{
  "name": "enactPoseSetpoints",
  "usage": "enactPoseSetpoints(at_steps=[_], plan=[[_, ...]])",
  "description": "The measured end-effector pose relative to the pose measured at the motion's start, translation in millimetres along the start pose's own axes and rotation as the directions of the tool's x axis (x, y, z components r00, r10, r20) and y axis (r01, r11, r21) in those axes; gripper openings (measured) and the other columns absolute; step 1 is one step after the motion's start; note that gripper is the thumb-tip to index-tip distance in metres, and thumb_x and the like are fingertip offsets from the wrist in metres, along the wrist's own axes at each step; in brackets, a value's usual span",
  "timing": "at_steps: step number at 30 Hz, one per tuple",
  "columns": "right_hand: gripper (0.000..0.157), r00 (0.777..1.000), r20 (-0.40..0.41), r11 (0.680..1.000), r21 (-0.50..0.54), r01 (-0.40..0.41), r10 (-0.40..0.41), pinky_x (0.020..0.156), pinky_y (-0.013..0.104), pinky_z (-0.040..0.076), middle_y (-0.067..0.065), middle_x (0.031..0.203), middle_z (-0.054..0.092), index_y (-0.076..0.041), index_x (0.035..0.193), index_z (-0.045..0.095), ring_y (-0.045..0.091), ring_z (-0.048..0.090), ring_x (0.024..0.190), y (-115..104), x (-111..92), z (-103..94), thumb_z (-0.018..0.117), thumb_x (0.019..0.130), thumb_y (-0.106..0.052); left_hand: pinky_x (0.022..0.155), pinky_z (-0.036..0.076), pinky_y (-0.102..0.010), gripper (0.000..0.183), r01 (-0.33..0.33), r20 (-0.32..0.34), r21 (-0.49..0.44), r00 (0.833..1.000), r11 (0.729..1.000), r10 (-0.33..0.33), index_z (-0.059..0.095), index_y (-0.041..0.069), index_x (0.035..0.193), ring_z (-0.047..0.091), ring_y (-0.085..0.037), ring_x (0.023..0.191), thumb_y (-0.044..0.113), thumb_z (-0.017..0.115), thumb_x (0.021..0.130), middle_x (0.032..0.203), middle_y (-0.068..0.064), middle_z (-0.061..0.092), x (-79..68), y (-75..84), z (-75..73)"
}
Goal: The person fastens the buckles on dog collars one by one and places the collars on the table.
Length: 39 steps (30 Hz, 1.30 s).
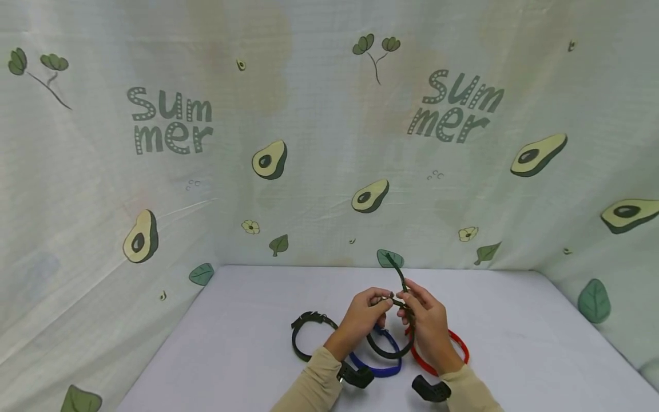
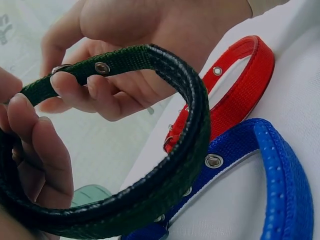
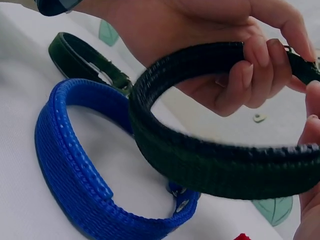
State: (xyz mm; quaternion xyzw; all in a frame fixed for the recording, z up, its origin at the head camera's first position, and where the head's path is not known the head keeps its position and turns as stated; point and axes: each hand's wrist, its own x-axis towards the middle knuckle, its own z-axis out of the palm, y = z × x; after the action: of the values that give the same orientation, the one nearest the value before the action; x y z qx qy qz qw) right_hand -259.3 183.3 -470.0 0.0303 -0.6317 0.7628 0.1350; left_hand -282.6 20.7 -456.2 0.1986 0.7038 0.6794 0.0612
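Observation:
A dark green collar (image 1: 389,354) with a black lining hangs in a loop between both hands above the table. My left hand (image 1: 362,315) pinches one end of it, by a small metal part. My right hand (image 1: 429,320) grips the strap opposite, and its loose tip rises above the fingers. In the left wrist view, the strap of this collar (image 2: 195,110) shows a metal eyelet near the right hand's fingertips. The right wrist view has the left hand (image 3: 190,45) curled on the collar (image 3: 225,175). Whether the buckle is fastened is hard to see.
Below the hands, a blue collar (image 1: 386,372) lies on the white table (image 1: 231,355). A red collar (image 1: 460,341) rests to the right, partly behind the right forearm. Another dark green collar (image 1: 295,340) lies to the left. A printed curtain (image 1: 319,114) stands behind.

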Motion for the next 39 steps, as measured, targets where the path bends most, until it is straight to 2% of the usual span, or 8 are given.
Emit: enactPoseSetpoints(at_steps=[4,11,19,23,27,30,34,39], plan=[[0.039,0.999,0.037,0.998,-0.043,0.037,-0.035,0.061,0.027,0.055,0.013,0.112,0.067,-0.008,0.142,0.053,0.018,0.067,0.073,-1.3,0.5,-2.6,0.055,0.103,-0.007,0.064,0.048,-0.031,0.025,0.000,0.012,-0.010,1.000,1.000,0.000,0.071,0.011,0.119,0.054,-0.010,0.063,0.024,0.065,0.098,0.075,0.002,0.060,0.8,-1.2,-1.9],[0.043,0.992,0.100,0.994,-0.070,0.078,-0.071,0.061,0.031,0.057,0.021,0.108,0.062,-0.006,0.142,0.052,0.025,0.072,0.080,-3.0,0.5,-3.2,0.050,0.100,0.002,0.064,0.048,-0.026,0.031,-0.016,0.008,-0.028,1.000,0.999,0.016,0.069,0.003,0.122,0.056,-0.011,0.066,0.022,0.065,0.098,0.080,-0.006,0.063,2.6,-2.2,-2.5],[0.048,0.988,0.056,0.976,-0.153,0.152,-0.145,0.071,0.028,0.056,0.024,0.109,0.065,-0.002,0.142,0.053,0.019,0.068,0.088,-0.3,2.8,-2.1,0.051,0.095,0.008,0.067,0.050,-0.025,0.028,-0.002,-0.002,-0.043,1.000,0.999,0.001,0.069,0.007,0.122,0.059,-0.011,0.071,0.021,0.065,0.099,0.084,-0.001,0.063,2.0,-3.8,-4.1],[0.059,0.985,0.050,0.965,-0.199,0.173,-0.166,0.078,0.026,0.055,0.020,0.117,0.068,-0.012,0.149,0.049,0.020,0.068,0.099,1.1,3.8,-2.4,0.052,0.094,0.009,0.068,0.052,-0.026,0.029,-0.004,-0.028,-0.039,1.000,0.999,0.003,0.070,0.005,0.122,0.060,-0.013,0.073,0.021,0.067,0.097,0.084,-0.005,0.064,1.9,-3.5,-3.9],[0.067,0.987,0.053,0.963,-0.215,0.160,-0.152,0.079,0.026,0.055,0.018,0.118,0.066,-0.020,0.152,0.045,0.018,0.069,0.100,0.7,3.2,-2.7,0.052,0.093,0.011,0.066,0.052,-0.027,0.025,-0.007,-0.070,-0.022,0.998,1.000,0.005,0.073,0.007,0.117,0.060,-0.013,0.070,0.019,0.069,0.095,0.081,-0.002,0.063,1.1,-3.1,-1.2],[0.064,0.987,0.045,0.965,-0.208,0.159,-0.153,0.079,0.025,0.055,0.022,0.114,0.063,-0.016,0.151,0.046,0.018,0.070,0.097,0.0,2.2,-2.4,0.050,0.093,0.011,0.065,0.051,-0.026,0.025,-0.014,-0.092,-0.014,0.996,1.000,0.013,0.073,0.006,0.116,0.060,-0.012,0.069,0.017,0.070,0.094,0.080,-0.001,0.064,0.4,-3.4,1.0],[0.052,0.985,0.028,0.969,-0.178,0.173,-0.171,0.081,0.024,0.055,0.025,0.111,0.060,-0.008,0.143,0.055,0.023,0.070,0.097,-0.1,1.3,-1.4,0.049,0.095,0.011,0.065,0.052,-0.024,0.029,-0.029,-0.098,-0.005,0.995,1.000,0.029,0.071,0.001,0.118,0.060,-0.012,0.070,0.017,0.070,0.094,0.085,-0.006,0.067,0.4,-4.2,2.8],[0.038,0.985,-0.020,0.972,-0.168,0.164,-0.170,0.079,0.023,0.055,0.027,0.112,0.062,-0.001,0.129,0.063,0.017,0.070,0.091,-0.5,-0.6,0.8,0.049,0.096,0.010,0.065,0.052,-0.023,0.029,-0.043,-0.099,0.001,0.994,0.999,0.043,0.071,0.001,0.118,0.061,-0.011,0.070,0.017,0.070,0.093,0.089,-0.010,0.069,1.0,-5.4,3.2]])
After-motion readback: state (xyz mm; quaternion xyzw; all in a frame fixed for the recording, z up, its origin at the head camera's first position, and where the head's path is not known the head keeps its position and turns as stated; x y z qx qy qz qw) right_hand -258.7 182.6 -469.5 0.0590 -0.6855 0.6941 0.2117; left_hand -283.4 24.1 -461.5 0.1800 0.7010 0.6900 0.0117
